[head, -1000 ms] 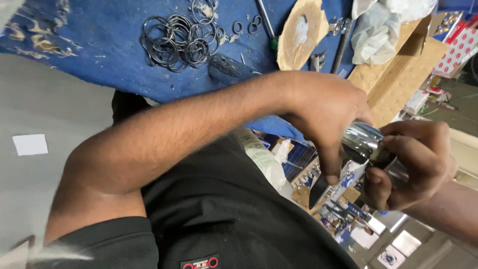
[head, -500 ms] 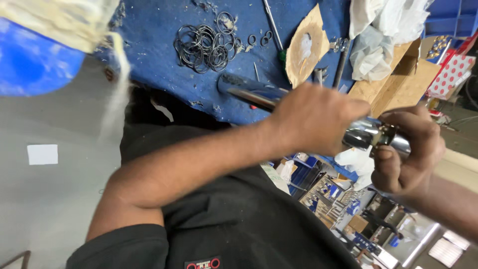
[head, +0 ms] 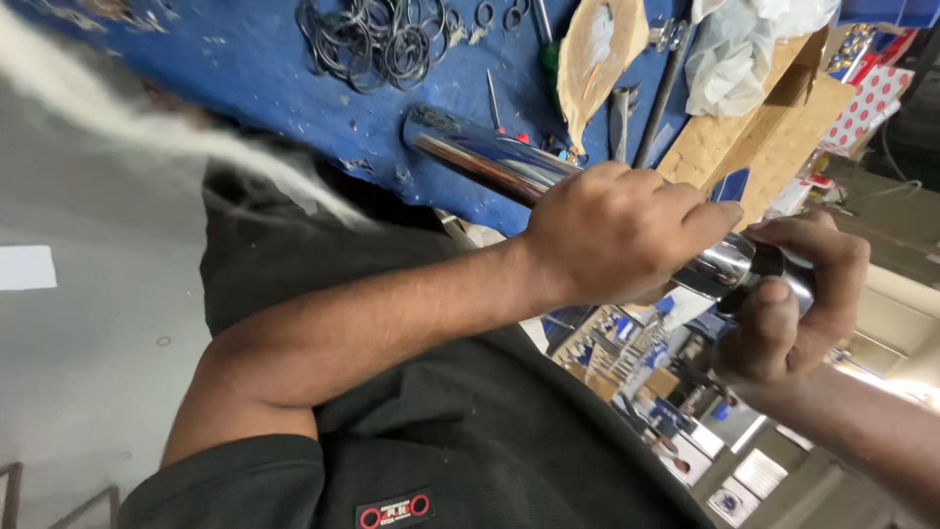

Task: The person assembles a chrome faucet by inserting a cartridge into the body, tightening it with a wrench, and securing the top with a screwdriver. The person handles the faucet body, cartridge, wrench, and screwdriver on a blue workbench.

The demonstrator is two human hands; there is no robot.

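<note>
A long shiny chrome tube (head: 490, 157) runs from the blue workbench (head: 274, 88) down to the right. My left hand (head: 617, 230) is wrapped around its middle. My right hand (head: 788, 304) is closed around the tube's dark lower end, thumb pressed on the end piece. The two hands sit right next to each other on the tube. My black shirt fills the lower middle of the view.
A pile of dark rubber rings (head: 377, 39) lies on the bench's far side. Near it are a green-handled screwdriver (head: 545, 44), a torn brown paper piece (head: 597, 54), metal tools (head: 619, 113), a cardboard box (head: 759, 132) and crumpled white plastic (head: 744, 39). Grey floor is at left.
The view has swung, so more of the chrome tube shows, reaching toward the bench. Both hands stay gripped on the tube; the left has slid to cover its middle.
</note>
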